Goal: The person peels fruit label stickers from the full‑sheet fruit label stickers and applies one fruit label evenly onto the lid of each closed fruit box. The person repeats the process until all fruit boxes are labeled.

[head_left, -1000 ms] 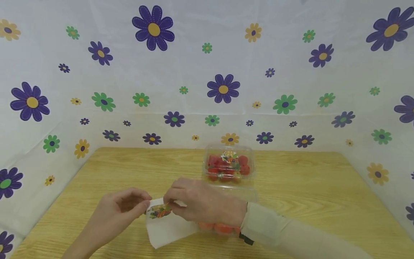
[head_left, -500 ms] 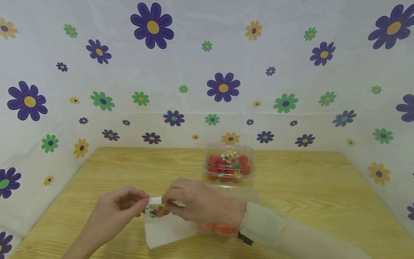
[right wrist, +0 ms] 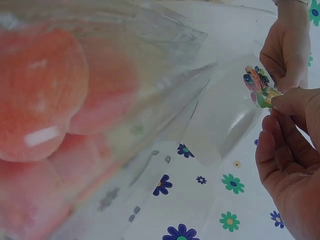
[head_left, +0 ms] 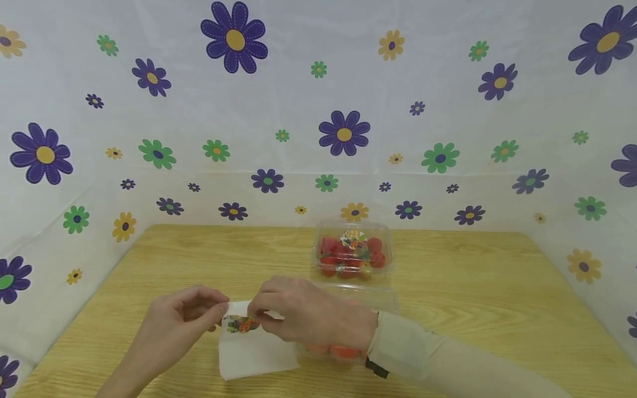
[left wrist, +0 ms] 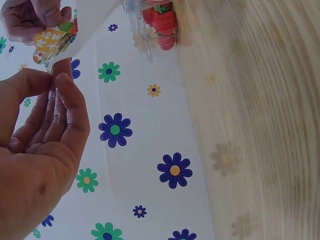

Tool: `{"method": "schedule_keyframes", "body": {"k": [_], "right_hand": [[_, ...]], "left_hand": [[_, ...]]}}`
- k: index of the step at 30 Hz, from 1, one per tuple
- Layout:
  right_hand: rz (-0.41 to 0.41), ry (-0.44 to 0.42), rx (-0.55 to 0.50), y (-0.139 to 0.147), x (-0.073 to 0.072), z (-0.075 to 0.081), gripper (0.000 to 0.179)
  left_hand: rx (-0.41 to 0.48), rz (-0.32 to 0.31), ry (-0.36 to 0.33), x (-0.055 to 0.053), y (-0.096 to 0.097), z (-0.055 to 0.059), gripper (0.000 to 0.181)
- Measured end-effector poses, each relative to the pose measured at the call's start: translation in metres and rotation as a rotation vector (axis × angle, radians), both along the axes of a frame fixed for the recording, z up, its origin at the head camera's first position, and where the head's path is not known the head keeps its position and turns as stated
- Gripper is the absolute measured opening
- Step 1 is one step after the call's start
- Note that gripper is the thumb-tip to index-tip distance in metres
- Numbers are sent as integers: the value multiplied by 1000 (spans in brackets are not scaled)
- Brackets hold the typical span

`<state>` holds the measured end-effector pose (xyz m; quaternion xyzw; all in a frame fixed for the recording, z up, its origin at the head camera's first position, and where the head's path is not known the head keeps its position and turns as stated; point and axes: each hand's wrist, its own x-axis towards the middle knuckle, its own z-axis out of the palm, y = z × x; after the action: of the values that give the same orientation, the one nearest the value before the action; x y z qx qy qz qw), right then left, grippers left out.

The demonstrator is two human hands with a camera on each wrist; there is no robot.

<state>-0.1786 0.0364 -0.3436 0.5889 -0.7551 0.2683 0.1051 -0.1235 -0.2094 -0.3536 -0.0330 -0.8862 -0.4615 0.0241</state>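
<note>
Both hands hold a white sheet of sticker backing paper (head_left: 254, 354) over the near left part of the table. A colourful fruit-printed sticker (head_left: 241, 324) shows near its top edge. My left hand (head_left: 181, 320) pinches the sheet's upper left corner between thumb and fingertip. Just to the right, my right hand (head_left: 313, 315) pinches the sticker's edge; in the right wrist view the sticker (right wrist: 259, 86) bends away from the glossy sheet (right wrist: 220, 120). Under my right wrist lies a clear plastic box (head_left: 383, 298) with round orange-pink fruit (head_left: 343, 350), partly hidden by the hand and sleeve.
Behind the hands, a closed clear box (head_left: 318, 251) of strawberries (head_left: 350, 268) stands on the wooden table (head_left: 463, 309), with a similar fruit sticker (head_left: 353, 239) on its lid. A white cloth with printed flowers (head_left: 298, 99) hangs around the back and sides.
The sheet has shifted slightly left and hangs a bit straighter, with a little more of the sticker's print showing. Both hands have barely moved and keep their pinches.
</note>
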Motion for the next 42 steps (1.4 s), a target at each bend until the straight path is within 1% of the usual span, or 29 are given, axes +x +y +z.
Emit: {"method": "schedule_keyframes", "body": {"k": [3,8,15,22,25,30,33,37,42], "right_hand": [[-3,16,-2,0,0,0,6],[-1,-5,-1,0,0,0,7],[-35,29,50,2,0,5,9],[-30,-19,74,2,-1,6,11],[-27,-28,77,2,-1,6,12],[-7,-36,49,2,-1,5,11],[-11,-39,56,1,-1,5,11],[-29,-16,87,0,-1,6,11],[-23,-3,88,-1,-1,5,11]], "left_hand": [[4,-5,5,0,0,0,15],[2,-4,9,-2,-1,-1,16],[-13,6,55,-3,-2,-2,16],[-14,13,63,-3,-3,-1,13],[-13,13,70,-3,-3,-1,13],[-5,18,78,-3,-3,0,14],[-7,19,79,-3,-3,-1,13],[-5,17,88,-3,-4,-2,11],[12,14,98,-4,-5,-3,12]]}}
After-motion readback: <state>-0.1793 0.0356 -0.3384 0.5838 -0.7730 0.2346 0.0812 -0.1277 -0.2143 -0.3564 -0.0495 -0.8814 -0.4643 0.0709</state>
